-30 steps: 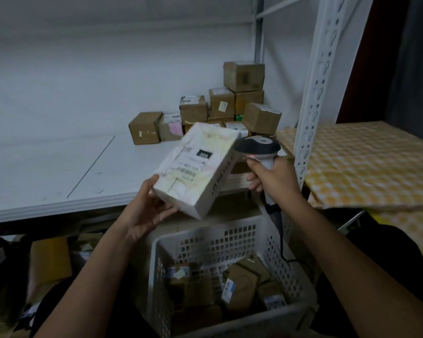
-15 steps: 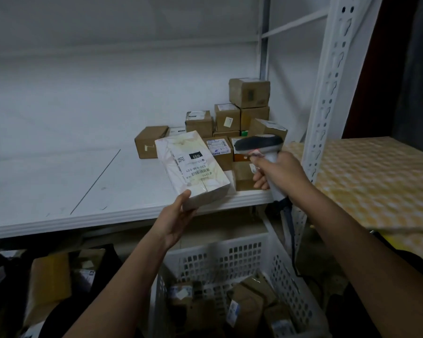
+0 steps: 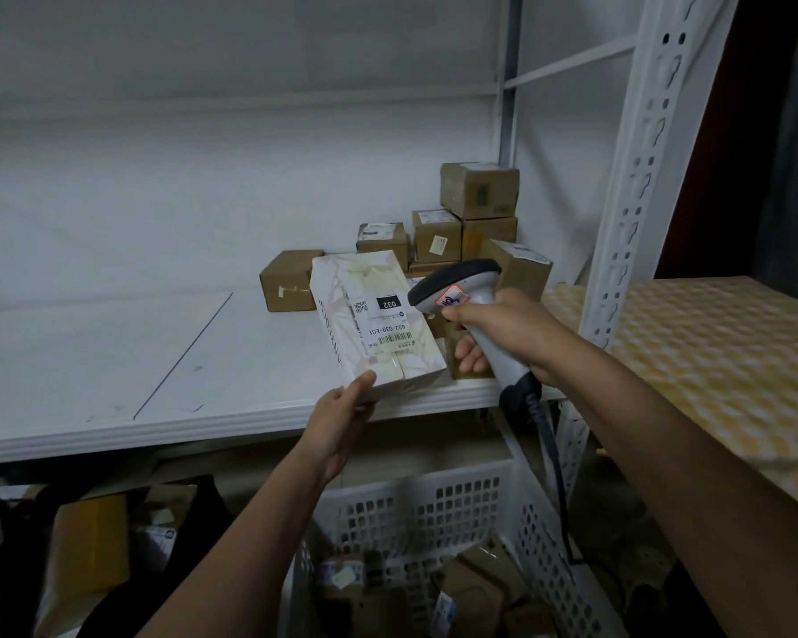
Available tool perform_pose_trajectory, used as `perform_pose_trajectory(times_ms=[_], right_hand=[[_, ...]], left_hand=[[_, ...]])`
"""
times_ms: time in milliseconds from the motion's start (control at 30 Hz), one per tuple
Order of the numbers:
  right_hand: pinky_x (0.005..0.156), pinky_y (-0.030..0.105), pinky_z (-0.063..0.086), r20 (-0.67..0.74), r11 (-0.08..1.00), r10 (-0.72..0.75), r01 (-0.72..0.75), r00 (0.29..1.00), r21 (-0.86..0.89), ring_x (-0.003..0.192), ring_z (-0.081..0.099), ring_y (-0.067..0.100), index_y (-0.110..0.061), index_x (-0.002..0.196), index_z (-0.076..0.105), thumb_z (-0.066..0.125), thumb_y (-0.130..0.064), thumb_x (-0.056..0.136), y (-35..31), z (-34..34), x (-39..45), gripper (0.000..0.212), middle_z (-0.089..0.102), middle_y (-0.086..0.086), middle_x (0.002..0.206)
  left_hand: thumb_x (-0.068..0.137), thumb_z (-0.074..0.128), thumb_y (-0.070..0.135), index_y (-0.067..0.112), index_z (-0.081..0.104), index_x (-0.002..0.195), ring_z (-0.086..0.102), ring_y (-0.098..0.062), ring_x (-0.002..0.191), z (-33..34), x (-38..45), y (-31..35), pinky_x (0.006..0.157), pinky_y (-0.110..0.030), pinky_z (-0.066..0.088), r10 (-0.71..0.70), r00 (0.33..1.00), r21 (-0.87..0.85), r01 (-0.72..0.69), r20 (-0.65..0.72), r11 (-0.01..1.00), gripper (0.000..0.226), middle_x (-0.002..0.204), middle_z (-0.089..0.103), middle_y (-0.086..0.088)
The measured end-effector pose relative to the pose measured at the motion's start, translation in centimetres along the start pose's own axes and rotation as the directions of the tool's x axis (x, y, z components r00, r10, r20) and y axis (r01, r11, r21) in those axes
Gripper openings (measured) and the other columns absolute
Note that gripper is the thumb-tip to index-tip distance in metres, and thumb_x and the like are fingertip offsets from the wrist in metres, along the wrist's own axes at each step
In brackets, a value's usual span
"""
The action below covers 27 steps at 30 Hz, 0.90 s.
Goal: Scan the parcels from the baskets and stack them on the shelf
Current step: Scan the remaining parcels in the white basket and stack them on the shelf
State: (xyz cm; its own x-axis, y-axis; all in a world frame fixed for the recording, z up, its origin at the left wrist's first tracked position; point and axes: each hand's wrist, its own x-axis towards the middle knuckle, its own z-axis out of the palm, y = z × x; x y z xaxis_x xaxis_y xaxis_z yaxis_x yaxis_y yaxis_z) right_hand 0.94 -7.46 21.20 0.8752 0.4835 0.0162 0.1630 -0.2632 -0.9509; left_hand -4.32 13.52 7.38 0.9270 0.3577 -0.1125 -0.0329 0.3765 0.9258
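Left hand point(image 3: 342, 416) grips white parcel point(image 3: 376, 322) by its lower corner, now raised from above basket point(image 3: 434, 504) to shelf point(image 3: 203, 407) edge, label up; right hand point(image 3: 503, 333) clamps scanner point(image 3: 461, 287) just beside it; likely placement next; scan result unreadable, basket contents dim

Two bare forearms reach in from the bottom edge of the view, one on each side. No sleeves, gloves, watches or rings show on either arm. The left hand point(image 3: 339, 423) and the right hand point(image 3: 510, 331) are both uncovered. Fingernails on the right hand look short and plain. Nothing of the person above the forearms is visible.
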Motion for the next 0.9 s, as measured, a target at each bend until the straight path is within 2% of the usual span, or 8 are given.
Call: perform_pose_trajectory(times_ms=[233, 333, 467, 633, 900], right_hand=[[0.046, 0.025, 0.051, 0.026, 1.000, 0.006, -0.006, 1.000, -0.028, 0.050, 0.065, 0.022, 0.004, 0.111, 0.059, 0.062, -0.026, 0.095, -0.3, 0.0, -0.5, 0.034, 0.067, 0.013, 0.062], [0.047, 0.025, 0.051, 0.036, 0.999, 0.012, -0.011, 0.999, -0.034, 0.051, 0.066, 0.021, 0.004, 0.112, 0.058, 0.062, -0.027, 0.095, -0.5, -0.1, -0.6, 0.035, 0.067, 0.013, 0.062], [0.046, 0.024, 0.050, 0.036, 0.999, 0.038, -0.036, 0.999, -0.035, 0.049, 0.065, 0.020, 0.005, 0.113, 0.057, 0.062, -0.027, 0.096, -0.6, -0.2, -0.9, 0.037, 0.067, 0.012, 0.062], [0.043, 0.021, 0.050, 0.036, 0.999, 0.042, -0.041, 0.998, -0.028, 0.045, 0.063, 0.017, 0.006, 0.114, 0.056, 0.061, -0.026, 0.096, -0.6, -0.3, -1.2, 0.037, 0.066, 0.012, 0.062], [0.046, 0.023, 0.051, 0.035, 1.000, 0.028, -0.028, 0.999, -0.004, 0.049, 0.065, 0.019, 0.004, 0.107, 0.060, 0.063, -0.027, 0.095, -0.5, -0.1, -0.8, 0.034, 0.068, 0.013, 0.064]], left_hand=[[0.096, 0.063, 0.023, 0.009, 0.061, 0.116, 0.056, -0.024, 0.125, -0.1, 0.4, -0.2, 0.108, -0.033, 0.046, -0.001, 1.000, 0.003, 0.001, -0.007, 1.000, 0.025, 0.132, 0.063, -0.009], [0.098, 0.061, 0.021, 0.010, 0.062, 0.112, 0.057, -0.022, 0.122, 0.1, 0.3, 0.0, 0.111, -0.035, 0.044, 0.007, 1.000, -0.005, -0.007, -0.005, 1.000, 0.018, 0.129, 0.064, -0.008], [0.099, 0.060, 0.021, 0.013, 0.062, 0.107, 0.059, -0.021, 0.118, 0.3, 0.0, 0.3, 0.111, -0.034, 0.043, 0.007, 1.000, 0.003, -0.007, -0.006, 1.000, 0.012, 0.123, 0.065, -0.006], [0.097, 0.062, 0.023, 0.013, 0.062, 0.108, 0.057, -0.022, 0.121, 0.2, 0.1, 0.3, 0.111, -0.034, 0.044, 0.012, 1.000, 0.005, -0.012, -0.006, 1.000, 0.014, 0.127, 0.064, -0.007], [0.096, 0.063, 0.025, 0.014, 0.062, 0.110, 0.057, -0.024, 0.122, -0.1, 0.4, 0.1, 0.108, -0.033, 0.046, 0.006, 1.000, -0.010, -0.006, -0.020, 1.000, 0.018, 0.131, 0.061, -0.010]])
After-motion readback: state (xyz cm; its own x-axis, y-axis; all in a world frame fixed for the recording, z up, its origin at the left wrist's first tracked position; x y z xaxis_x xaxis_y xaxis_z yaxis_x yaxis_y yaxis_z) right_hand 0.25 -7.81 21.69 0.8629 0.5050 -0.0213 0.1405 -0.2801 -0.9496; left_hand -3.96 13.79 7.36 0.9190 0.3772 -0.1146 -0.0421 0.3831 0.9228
